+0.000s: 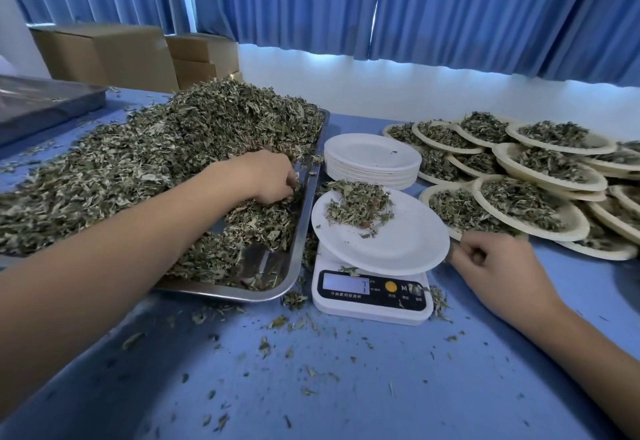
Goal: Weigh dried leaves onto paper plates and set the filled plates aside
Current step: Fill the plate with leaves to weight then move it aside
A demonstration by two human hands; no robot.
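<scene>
Here the left grip (273, 178), a bare hand, reaches across the steel tray (304, 231) near the left edge of the blue surface (346, 387). Its fingers curl down into the dried leaves (156, 162) and close round a tuft of them by the tray's right rim. The heap fills the tray and spills over its far and left sides onto the surface.

Just right of the tray stands a white scale (372, 297), towards the middle of the surface. Its display is lit, but the figures are too faint to read. A white paper plate (391, 245) sits on the scale and overhangs it to the right. A small mound of leaves (358, 204) lies on the far half of the plate, and the near half is bare. The right grip (498, 266), also a bare hand, has its fingers curled, and thumb and forefinger pinch the plate's right rim.

Behind the scale, touching nothing but the surface, is a stack of empty plates (372, 159). Towards the right edge the filled plates (533, 176) lie overlapped in several rows, each with its portion of leaves. Crumbs of leaf are scattered over the near part of the surface.

At the far left corner a second steel tray (45, 103) rests on the surface, with cardboard boxes (104, 55) beyond it. Blue curtains (450, 6) hang along the back.
</scene>
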